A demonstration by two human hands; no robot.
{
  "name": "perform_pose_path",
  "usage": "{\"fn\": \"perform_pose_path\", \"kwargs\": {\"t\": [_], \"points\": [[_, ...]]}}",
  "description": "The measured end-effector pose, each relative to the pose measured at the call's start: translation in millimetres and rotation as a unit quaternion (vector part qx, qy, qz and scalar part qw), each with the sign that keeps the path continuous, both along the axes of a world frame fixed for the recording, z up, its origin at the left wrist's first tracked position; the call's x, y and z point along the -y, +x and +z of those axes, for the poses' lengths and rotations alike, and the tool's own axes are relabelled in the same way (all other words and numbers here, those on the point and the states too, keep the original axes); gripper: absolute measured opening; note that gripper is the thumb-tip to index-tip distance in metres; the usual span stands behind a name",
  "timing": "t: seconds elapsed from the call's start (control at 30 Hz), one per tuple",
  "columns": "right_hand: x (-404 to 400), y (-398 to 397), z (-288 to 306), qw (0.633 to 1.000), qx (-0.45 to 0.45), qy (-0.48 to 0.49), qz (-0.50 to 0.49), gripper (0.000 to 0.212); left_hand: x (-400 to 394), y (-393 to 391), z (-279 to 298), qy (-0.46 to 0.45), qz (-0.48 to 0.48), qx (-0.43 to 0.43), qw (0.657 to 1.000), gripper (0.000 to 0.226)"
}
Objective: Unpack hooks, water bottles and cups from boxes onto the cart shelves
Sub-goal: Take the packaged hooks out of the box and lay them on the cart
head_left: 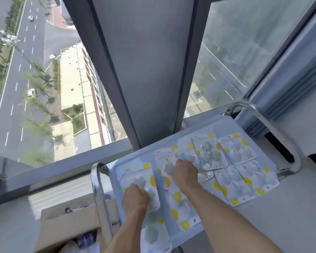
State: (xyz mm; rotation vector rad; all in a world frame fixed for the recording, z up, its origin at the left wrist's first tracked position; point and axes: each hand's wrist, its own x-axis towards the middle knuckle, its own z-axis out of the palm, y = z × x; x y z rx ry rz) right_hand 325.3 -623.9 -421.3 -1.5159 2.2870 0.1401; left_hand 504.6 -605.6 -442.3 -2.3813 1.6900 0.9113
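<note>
Head view, looking down past a high window: we have our two bare hands on the top shelf of a shiny metal cart [100,194], where flat blister packs of hooks, white cards with yellow dots and clear bubbles, lie spread edge to edge. Our left hand [135,199] has its fingers curled on the near-left hook pack [140,179], and our right hand [185,174] curls down on the middle hook pack [169,168]; whether either truly pinches its card we cannot tell through the blur. One tilted hook pack [209,152] rides on its neighbours just beyond the right hand, at one o'clock, its long axis running toward twelve; the right hand is plainly nearer. An open brown cardboard box [66,225] sits below the cart's left rail, at eight o'clock from the left hand, which would reach it first for more stock.
</note>
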Motion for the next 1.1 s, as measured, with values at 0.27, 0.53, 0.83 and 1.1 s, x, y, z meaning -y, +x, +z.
{"fn": "perform_pose_path", "kwargs": {"t": [0.27, 0.53, 0.83, 1.1], "points": [[18, 8, -40, 0.999, 0.006, 0.046, 0.006, 0.025, 23, -11, -20, 0.012, 0.024, 0.025, 0.999, 0.028], [46, 50, 47, 0.995, 0.092, -0.014, -0.045, 0.011, 63, 34, 75, -0.062, -0.058, 0.015, 0.996, 0.022], [49, 271, 143, 0.973, 0.178, -0.147, -0.008, 0.022, 27, 278, 152, -0.085, 0.117, 0.069, 0.987, 0.025], [-82, 498, -67, 0.97, 0.221, 0.077, -0.061, 0.024, -81, 497, -42, 0.081, 0.175, 0.068, 0.979, 0.027]]}}
